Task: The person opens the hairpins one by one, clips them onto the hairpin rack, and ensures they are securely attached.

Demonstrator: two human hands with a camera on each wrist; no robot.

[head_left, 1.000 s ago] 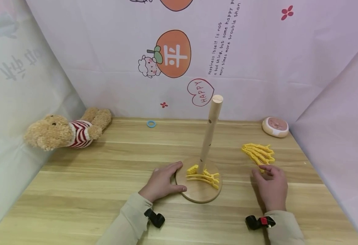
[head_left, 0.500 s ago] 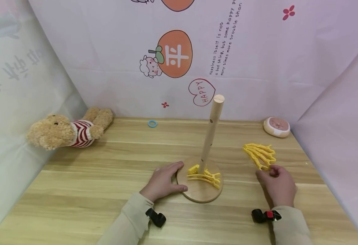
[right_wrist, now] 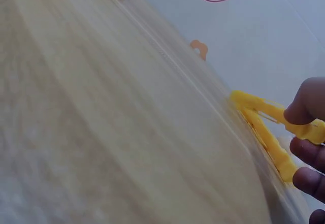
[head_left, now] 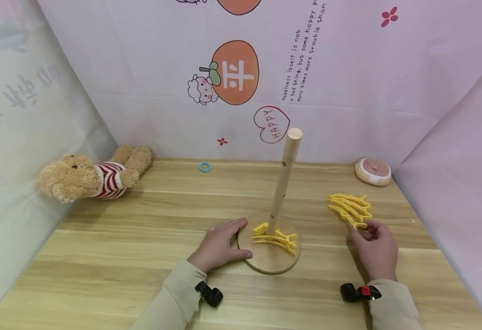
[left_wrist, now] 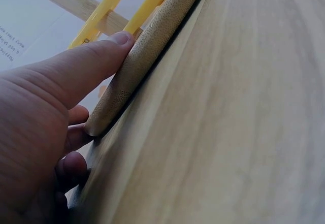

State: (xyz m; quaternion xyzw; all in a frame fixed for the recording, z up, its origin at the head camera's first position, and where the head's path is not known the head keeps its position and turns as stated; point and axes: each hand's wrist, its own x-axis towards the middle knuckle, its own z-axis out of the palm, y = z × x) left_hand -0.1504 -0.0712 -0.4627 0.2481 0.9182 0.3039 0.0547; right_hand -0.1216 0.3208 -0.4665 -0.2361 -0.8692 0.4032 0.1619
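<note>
A round wooden base (head_left: pixel 265 266) stands on the table with an upright dowel (head_left: pixel 284 174) that has holes along it. Several yellow forked branch-like pieces (head_left: pixel 280 240) lie on the base around the dowel's foot. My left hand (head_left: pixel 219 246) grips the base's left edge, its thumb (left_wrist: pixel 101 56) on the rim and the other fingers round the side. To the right, more yellow forked pieces (head_left: pixel 350 201) lie fanned out. My right hand (head_left: pixel 377 250) pinches the nearest yellow forked piece (right_wrist: pixel 266 109) by its forked end, between thumb and fingers.
A teddy bear (head_left: pixel 109 178) in a striped top lies at the back left. Near the back edge are a blue ring (head_left: pixel 205 167) and, at the right, a small rounded pink-and-cream device (head_left: pixel 373 172). Printed cloth walls (head_left: pixel 162 114) enclose the table (head_left: pixel 101 266).
My right hand has shifted slightly right and closed its thumb and fingers on the nearest yellow forked piece, which has turned a little. The left hand stays on the base.
</note>
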